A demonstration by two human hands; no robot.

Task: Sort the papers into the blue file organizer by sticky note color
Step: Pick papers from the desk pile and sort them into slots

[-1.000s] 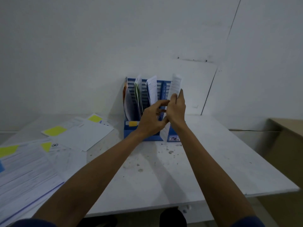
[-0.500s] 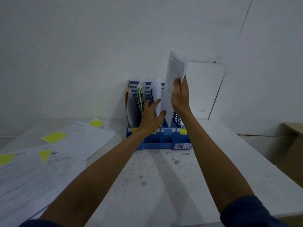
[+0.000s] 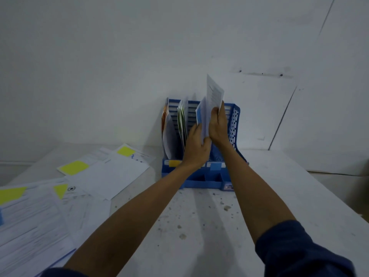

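Note:
The blue file organizer stands against the wall at the back of the table. Its left slots hold upright papers with orange and green edges. My right hand grips a white printed sheet that sticks up above the organizer's third slot. My left hand holds the papers with a blue sticky note in that slot, right beside the sheet. Coloured labels, yellow and blue, mark the organizer's front.
Loose papers with yellow sticky notes lie spread over the left of the white table. One more yellow note sits nearer the organizer. The table's right edge drops off at far right; the wall is close behind.
The sheet in my right hand has dropped lower toward the slot since half a second ago. My left hand has shifted right against it. A second ago both hands held it in front of the organizer.

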